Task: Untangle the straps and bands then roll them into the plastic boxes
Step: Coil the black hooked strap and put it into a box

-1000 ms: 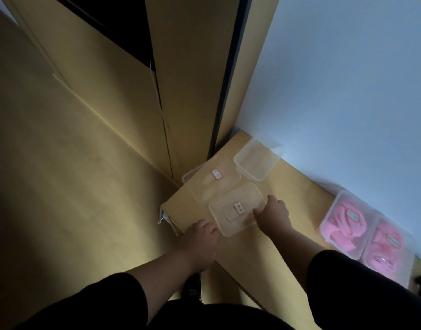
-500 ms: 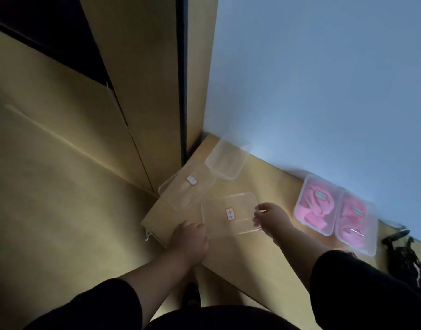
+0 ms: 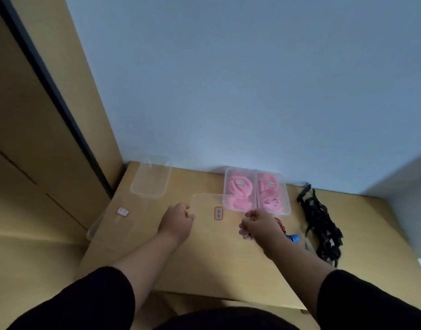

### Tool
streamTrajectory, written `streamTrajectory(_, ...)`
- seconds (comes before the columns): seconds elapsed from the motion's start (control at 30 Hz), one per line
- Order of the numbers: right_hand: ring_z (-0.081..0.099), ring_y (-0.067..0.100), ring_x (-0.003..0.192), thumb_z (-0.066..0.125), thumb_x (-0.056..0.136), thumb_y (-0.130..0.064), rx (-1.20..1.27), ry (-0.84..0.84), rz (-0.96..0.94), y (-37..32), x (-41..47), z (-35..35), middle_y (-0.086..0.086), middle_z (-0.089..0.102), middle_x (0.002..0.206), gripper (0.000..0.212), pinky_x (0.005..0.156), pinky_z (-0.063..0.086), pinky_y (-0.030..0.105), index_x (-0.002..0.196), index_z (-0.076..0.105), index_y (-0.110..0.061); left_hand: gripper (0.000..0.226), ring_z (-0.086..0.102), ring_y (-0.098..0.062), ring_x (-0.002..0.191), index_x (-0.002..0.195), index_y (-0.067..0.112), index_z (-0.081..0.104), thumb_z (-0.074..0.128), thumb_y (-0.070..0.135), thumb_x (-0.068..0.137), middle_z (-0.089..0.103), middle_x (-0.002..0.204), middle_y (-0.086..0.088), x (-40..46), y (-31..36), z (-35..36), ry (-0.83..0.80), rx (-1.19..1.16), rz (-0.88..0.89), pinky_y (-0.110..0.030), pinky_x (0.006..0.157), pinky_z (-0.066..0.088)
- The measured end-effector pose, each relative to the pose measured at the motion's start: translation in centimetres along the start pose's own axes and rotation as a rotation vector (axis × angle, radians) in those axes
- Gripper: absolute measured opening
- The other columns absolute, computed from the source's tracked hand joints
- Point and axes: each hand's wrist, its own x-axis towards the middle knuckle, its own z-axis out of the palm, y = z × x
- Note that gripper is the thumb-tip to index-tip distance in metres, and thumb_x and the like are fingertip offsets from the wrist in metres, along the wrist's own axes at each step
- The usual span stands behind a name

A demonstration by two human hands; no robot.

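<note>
1. Here, the left hand [image 3: 177,222] and right hand [image 3: 258,225] are gripping opposite ends of a clear labelled box [image 3: 213,211] with curled fingers.
2. Just behind that box, two lidded boxes of pink bands [image 3: 240,189] are sitting side by side.
3. Right of that box, black straps [image 3: 320,220] are lying tangled on the table [image 3: 219,270].
4. Left of it, two more clear boxes [image 3: 151,179] are resting.

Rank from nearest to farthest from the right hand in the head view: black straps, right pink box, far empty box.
From the right hand:
1. Right pink box, just beyond the hand, against the wall.
2. Black straps, off to the right on the table.
3. Far empty box, far left, in the corner by the wall.
</note>
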Motion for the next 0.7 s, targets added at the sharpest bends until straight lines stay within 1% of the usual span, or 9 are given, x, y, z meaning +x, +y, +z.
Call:
streamTrajectory(0.13,0.063,0.023,0.057,0.063,0.090,0.003,0.047,0.065,-0.021,2.2,-1.7,-4.0,0.019,0.071,0.080,0.058,0.055,0.051,0.033,0.136,0.041,-0.026,0.030,0.057,-0.027,0.108,0.124,0.011,0.063,0.051,0.013,0.096,0.064,0.118,-0.009,0.6,3.8,2.6,-0.015,0.006,0.158,-0.030,0.086,0.042)
streamTrajectory(0.23,0.063,0.022,0.054,0.067,0.092,-0.009,0.003,0.116,-0.019,3.5,-3.3,-6.6,0.015,0.072,0.076,0.049,0.057,0.053,0.036,0.134,0.046,-0.023,0.020,0.057,-0.029,0.092,0.100,0.008,0.067,0.049,0.006,0.092,0.064,0.097,-0.012,0.7,6.6,4.4,-0.042,0.043,0.280,-0.038,0.077,0.045)
streamTrajectory(0.3,0.067,0.022,0.054,0.069,0.092,-0.016,-0.034,0.161,0.001,4.3,-4.2,-8.2,0.012,0.073,0.074,0.049,0.057,0.057,0.039,0.132,0.043,-0.023,0.014,0.052,-0.030,0.080,0.081,0.016,0.052,0.047,0.004,0.085,0.059,0.083,-0.012,0.6,8.3,5.7,-0.076,0.063,0.353,-0.042,0.067,0.043)
streamTrajectory(0.4,0.070,0.023,0.057,0.068,0.093,-0.020,-0.070,0.209,0.031,5.7,-4.9,-10.3,0.012,0.072,0.077,0.047,0.060,0.059,0.042,0.131,0.041,-0.013,0.008,0.038,-0.021,0.067,0.073,0.010,0.045,0.046,0.004,0.077,0.047,0.070,-0.002,0.4,10.6,7.5,-0.103,0.076,0.431,-0.033,0.054,0.025)
streamTrajectory(0.53,0.068,0.020,0.055,0.070,0.092,-0.029,-0.112,0.241,0.068,7.9,-5.1,-12.2,0.010,0.072,0.078,0.057,0.059,0.061,0.043,0.136,0.036,-0.016,0.023,0.037,-0.015,0.064,0.068,0.016,0.047,0.048,-0.002,0.082,0.042,0.065,0.003,0.2,13.8,9.7,-0.171,0.118,0.509,-0.032,0.054,0.023)
streamTrajectory(0.57,0.068,0.020,0.054,0.070,0.091,-0.031,-0.125,0.239,0.068,8.4,-5.1,-12.5,0.008,0.072,0.076,0.063,0.058,0.061,0.040,0.141,0.033,-0.020,0.023,0.040,-0.015,0.065,0.071,0.019,0.052,0.051,0.002,0.086,0.042,0.066,0.005,0.2,14.5,10.2,-0.192,0.136,0.534,-0.031,0.055,0.025)
streamTrajectory(0.6,0.068,0.021,0.054,0.070,0.090,-0.031,-0.133,0.232,0.069,8.7,-5.2,-12.8,0.007,0.072,0.075,0.068,0.058,0.061,0.039,0.145,0.031,-0.024,0.013,0.048,-0.016,0.071,0.085,0.017,0.063,0.056,0.009,0.090,0.050,0.072,0.004,0.3,15.0,10.8,-0.214,0.153,0.555,-0.029,0.058,0.033)
streamTrajectory(0.63,0.069,0.023,0.055,0.070,0.090,-0.032,-0.134,0.226,0.074,9.1,-5.3,-13.0,0.006,0.073,0.074,0.072,0.058,0.061,0.038,0.148,0.028,-0.027,0.018,0.056,-0.019,0.084,0.108,0.017,0.068,0.061,0.018,0.091,0.060,0.086,0.001,0.4,15.4,11.5,-0.234,0.160,0.560,-0.028,0.067,0.043)
streamTrajectory(0.7,0.069,0.026,0.056,0.070,0.089,-0.031,-0.127,0.218,0.089,9.6,-5.5,-13.4,0.005,0.073,0.074,0.077,0.058,0.061,0.037,0.152,0.025,-0.031,0.055,0.055,-0.023,0.118,0.139,0.023,0.054,0.068,0.036,0.088,0.062,0.126,-0.002,0.4,16.1,12.5,-0.289,0.188,0.564,-0.036,0.097,0.047)
